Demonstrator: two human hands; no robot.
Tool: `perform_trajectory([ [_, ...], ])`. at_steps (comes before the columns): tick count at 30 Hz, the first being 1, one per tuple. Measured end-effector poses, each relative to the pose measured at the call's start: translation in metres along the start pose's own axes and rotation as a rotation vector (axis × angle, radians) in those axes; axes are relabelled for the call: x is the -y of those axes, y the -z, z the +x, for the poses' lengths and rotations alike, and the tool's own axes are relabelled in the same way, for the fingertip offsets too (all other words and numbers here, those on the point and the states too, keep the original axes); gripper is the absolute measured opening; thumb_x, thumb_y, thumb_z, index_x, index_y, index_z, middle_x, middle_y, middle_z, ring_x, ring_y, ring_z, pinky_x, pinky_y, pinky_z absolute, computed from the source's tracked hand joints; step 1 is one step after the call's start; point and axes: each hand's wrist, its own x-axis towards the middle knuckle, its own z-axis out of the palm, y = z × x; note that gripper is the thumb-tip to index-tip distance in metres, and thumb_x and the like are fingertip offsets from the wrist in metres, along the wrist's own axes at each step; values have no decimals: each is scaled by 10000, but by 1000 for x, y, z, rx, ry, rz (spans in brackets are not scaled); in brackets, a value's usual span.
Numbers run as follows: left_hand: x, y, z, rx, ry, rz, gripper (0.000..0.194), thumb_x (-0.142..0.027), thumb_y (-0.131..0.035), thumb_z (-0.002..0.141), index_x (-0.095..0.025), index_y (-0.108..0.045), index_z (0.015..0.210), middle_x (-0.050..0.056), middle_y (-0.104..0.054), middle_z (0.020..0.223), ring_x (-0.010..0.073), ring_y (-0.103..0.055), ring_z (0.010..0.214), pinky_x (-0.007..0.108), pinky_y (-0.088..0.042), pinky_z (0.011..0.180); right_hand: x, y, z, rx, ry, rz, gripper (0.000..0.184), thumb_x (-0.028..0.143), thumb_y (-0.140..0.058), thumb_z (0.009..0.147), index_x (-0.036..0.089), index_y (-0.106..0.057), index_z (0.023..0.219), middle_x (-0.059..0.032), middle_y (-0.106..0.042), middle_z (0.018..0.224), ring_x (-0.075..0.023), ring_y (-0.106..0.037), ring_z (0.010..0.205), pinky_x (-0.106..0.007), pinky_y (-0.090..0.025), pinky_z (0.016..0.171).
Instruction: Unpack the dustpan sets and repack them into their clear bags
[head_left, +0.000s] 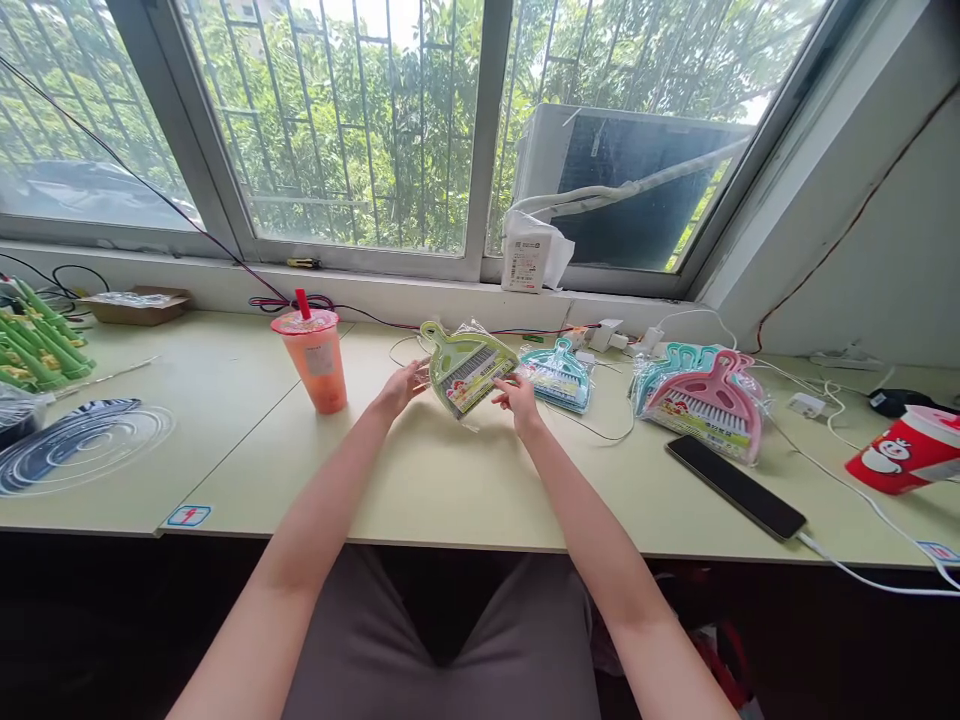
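A green dustpan and brush set [471,372], wrapped in clear plastic with a printed label, is tilted up over the table in front of me. My left hand [406,388] is at its left edge, fingers slightly apart and partly hidden by the wrapping. At the lower right edge, my right hand [517,400] grips the set with bent fingers over the label. Just right of it lies a stack of blue dustpan and brush sets [561,375]. Farther right, a pink dustpan and brush set [709,405] rests against several teal sets [679,360].
An orange drink cup [316,365] with a red straw stands left of my hands. At right are a phone [735,487] on a white cable and a red cup [904,450]. Green plastic items [41,340] lie far left. A tissue pack [529,258] sits on the sill.
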Motion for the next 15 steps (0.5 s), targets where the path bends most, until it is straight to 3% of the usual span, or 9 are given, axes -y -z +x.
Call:
perform_trajectory([
  [5,-1,7,2,-153,32,36,347,-414,-554,976,-192,-731,1175,99,-724,1193,161,-671,883,267,-481,785,3,-2,-1,-20,-12,16,310,246,-789,720,199,-554,916,1,-669,771,-79,-575,440,-209,-330,441],
  [10,-3,9,1,-265,-15,105,357,-419,-513,976,-177,-713,1145,121,-719,1228,174,-689,925,271,-484,799,3,-3,1,-10,-16,11,260,190,-765,733,190,-576,911,7,-671,727,-70,-544,416,-199,-311,404],
  [13,-7,10,1,-252,-76,149,431,-454,-474,975,-170,-662,1239,139,-695,1281,206,-692,997,311,-493,856,6,2,3,3,-9,13,246,170,-754,739,184,-588,921,6,-673,719,-64,-535,411,-192,-313,398],
  [15,-10,11,0,-307,-181,242,495,-468,-482,961,-173,-601,1340,147,-649,1361,233,-667,1108,338,-489,919,9,8,5,22,2,-2,239,165,-752,743,180,-597,923,8,-675,713,-58,-525,405,-188,-319,401],
])
